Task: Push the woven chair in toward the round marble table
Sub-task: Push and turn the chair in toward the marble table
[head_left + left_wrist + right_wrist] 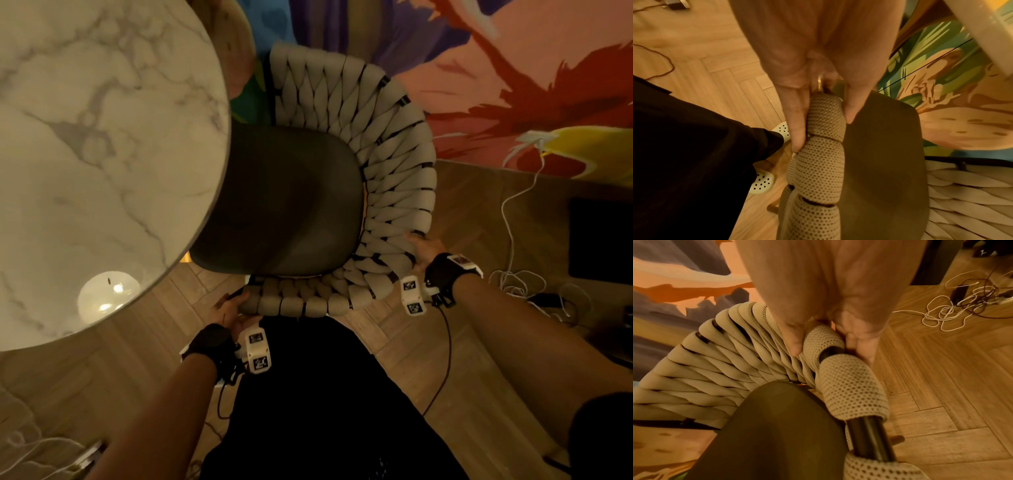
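Woven chair [387, 192] at 3 o'clock of marble bench [85, 154], dark seat front tucked under its rim, left hand [227, 310] clamped on padded rail, right hand [423, 251] apparently clamped likewise, hands apart.

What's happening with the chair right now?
A person stands behind the woven chair, both hands gripping its wrapped back rim: left hand at the near end, right hand further round the curve. The front of the dark seat already sits under the edge of the marble table.
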{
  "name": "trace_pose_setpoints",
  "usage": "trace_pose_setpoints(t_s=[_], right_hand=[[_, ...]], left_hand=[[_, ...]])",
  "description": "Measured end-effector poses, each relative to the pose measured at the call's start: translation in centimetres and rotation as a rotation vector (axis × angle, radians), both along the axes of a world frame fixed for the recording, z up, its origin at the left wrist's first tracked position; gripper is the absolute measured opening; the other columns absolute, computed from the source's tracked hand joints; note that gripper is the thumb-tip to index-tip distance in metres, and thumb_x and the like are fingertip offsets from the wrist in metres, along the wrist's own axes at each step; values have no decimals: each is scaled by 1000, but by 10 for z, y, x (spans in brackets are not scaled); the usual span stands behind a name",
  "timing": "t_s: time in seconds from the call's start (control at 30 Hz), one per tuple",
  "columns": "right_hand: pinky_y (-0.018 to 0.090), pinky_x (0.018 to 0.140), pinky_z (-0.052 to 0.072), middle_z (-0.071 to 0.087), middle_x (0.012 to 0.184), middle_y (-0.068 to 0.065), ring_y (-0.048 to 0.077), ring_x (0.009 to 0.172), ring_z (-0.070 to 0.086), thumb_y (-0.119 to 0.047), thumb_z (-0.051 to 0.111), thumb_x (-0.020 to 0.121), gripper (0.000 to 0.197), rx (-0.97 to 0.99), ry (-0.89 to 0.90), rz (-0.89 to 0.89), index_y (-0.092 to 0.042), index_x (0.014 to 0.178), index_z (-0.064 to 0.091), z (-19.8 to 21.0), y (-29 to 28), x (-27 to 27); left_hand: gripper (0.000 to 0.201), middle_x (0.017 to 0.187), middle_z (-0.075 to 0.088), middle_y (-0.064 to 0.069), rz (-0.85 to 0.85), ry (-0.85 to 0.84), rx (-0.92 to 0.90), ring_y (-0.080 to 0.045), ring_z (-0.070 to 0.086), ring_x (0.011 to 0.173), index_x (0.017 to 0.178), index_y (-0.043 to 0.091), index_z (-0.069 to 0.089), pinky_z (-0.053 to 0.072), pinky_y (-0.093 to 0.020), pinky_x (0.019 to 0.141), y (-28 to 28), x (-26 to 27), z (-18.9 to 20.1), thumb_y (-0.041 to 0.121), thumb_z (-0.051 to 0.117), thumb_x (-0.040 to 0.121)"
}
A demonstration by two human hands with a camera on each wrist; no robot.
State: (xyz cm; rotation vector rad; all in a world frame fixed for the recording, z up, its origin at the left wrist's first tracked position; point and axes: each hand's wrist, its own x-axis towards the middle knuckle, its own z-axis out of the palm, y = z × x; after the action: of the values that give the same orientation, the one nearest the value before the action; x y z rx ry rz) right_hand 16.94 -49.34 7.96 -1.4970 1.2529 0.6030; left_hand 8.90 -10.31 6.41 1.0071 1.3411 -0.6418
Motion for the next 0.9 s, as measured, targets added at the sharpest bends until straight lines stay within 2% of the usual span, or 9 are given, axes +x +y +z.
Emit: trace_pose_setpoints(t_s=[0.07,0.13,0.23,0.4,0.53,0.6,0.7,0.77,0.9], right_hand=[[35,62,56,64,125,18,33,90,66,-26,67,91,52,30,-3,-15,0,134,55,-3,-1,-5],[43,82,56,60,134,21,37,112,63,-28,66,92,56,14,5,-16,-3,139,51,-2,0,-7],[49,99,51,58,137,19,38,121,59,-30,67,91,58,-8,-4,-11,-6,141,50,0,2,-8],[48,98,52,64,127,17,37,115,62,-29,65,92,47,-37,-20,45,-4,131,57,5,0,-7],[42,85,52,64,119,16,32,99,61,-25,63,93,43,-59,-44,42,-2,129,58,9,-2,-4],[41,82,49,61,115,16,30,96,57,-24,61,95,43,-69,-57,54,-2,131,56,10,-2,-3],[40,74,49,61,117,17,30,91,58,-26,60,96,44,-74,-65,77,-2,132,55,13,-3,4],[40,74,50,63,121,17,30,87,60,-26,62,94,45,-55,-67,71,-3,133,56,16,-3,2],[44,88,52,64,127,16,32,98,62,-18,67,90,46,20,-161,-30,-7,133,56,23,3,-18]], left_hand=[[55,144,44,-19,-3,-9,-4,-33,58,90,144,17,37,51,-45,78,0,-4,-3,12,56,92],[57,145,43,-21,2,-15,-11,-33,59,86,146,16,35,48,-47,86,2,-9,-6,12,56,93],[68,147,40,-21,26,-11,-20,-36,58,97,150,21,24,48,-48,90,4,-10,-7,12,58,92],[59,145,41,-24,0,14,43,-43,51,120,146,11,31,46,-49,95,-4,-4,-2,8,56,92],[55,145,42,-23,-48,17,46,-44,48,127,144,8,34,48,-47,87,-6,3,-5,9,55,93],[56,143,43,-22,-42,9,27,-42,53,116,144,11,34,51,-46,77,-7,3,-5,11,56,93],[56,140,48,-19,-72,-6,40,-34,59,89,142,13,37,57,-39,54,-6,3,-6,14,59,91],[56,142,47,-19,-97,-7,21,-33,61,81,141,16,38,57,-35,45,-5,4,-1,18,61,90],[62,138,51,-19,-236,1,59,-30,64,72,146,24,31,55,-39,59,-5,-2,21,25,61,91]])
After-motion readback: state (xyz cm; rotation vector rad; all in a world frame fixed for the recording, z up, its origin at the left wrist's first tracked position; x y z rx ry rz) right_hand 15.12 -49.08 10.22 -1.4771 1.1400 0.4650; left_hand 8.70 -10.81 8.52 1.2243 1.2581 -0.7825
